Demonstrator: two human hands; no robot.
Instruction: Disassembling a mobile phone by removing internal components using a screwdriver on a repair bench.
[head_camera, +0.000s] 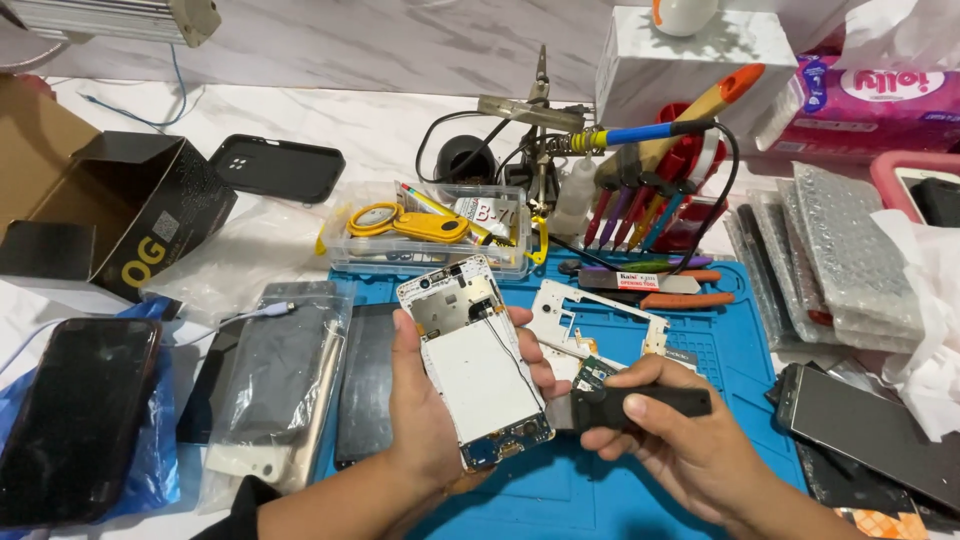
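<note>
- Here, left hand (425, 400) wrapped around opened white phone (478, 362), back cover off.
- Right hand (670, 440) closed on black tool handle (640, 405), just beside phone.
- Beyond right hand, white phone frame (600, 318) on blue mat (740, 350).

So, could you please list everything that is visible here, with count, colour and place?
opened phone: 1, white with exposed boards, in the left hand
black tool: 1, black, in the right hand
white phone frame: 1, white, on the mat behind the hands
work mat: 1, blue, under the hands
clear tray: 1, transparent, holds a yellow tool, behind the mat
black phone: 1, black, far left
cardboard box: 1, black, open, upper left
bubble-wrap packs: several, clear, right
tissue pack: 1, pink, upper right
left hand: 1, grips the opened phone
right hand: 1, grips the black tool
</note>
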